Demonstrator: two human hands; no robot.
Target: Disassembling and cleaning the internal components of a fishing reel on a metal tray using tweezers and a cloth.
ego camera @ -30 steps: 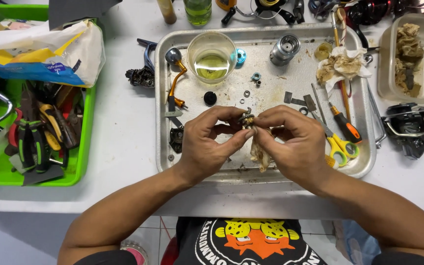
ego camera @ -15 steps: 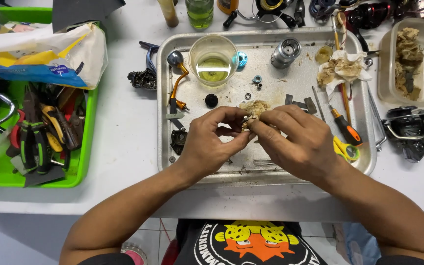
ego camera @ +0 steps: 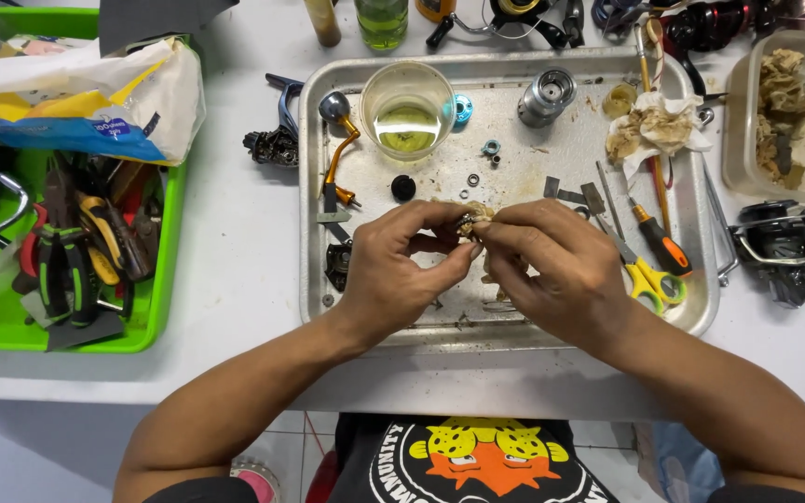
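Over the metal tray [ego camera: 514,317], my left hand [ego camera: 398,270] and my right hand [ego camera: 556,265] meet fingertip to fingertip. Between them they pinch a small dark metal part [ego camera: 465,224] wrapped in a stained piece of tissue [ego camera: 479,214]. More of the tissue hangs behind my right fingers. On the tray lie a glass cup of yellowish liquid [ego camera: 407,107], a silver spool [ego camera: 546,96], an orange-armed handle [ego camera: 339,149], a black round cap [ego camera: 403,187] and small washers [ego camera: 473,179].
A green bin [ego camera: 156,279] of pliers and a plastic bag stands at the left. Yellow-handled scissors [ego camera: 649,279], an orange screwdriver [ego camera: 661,244] and dirty tissue [ego camera: 659,126] lie on the tray's right. A fishing reel [ego camera: 784,247] and a plastic tub [ego camera: 747,102] sit at the right.
Both hands stay together over the tray, shifting slightly as the fingers work the tissue around the small part. Nothing else has moved.
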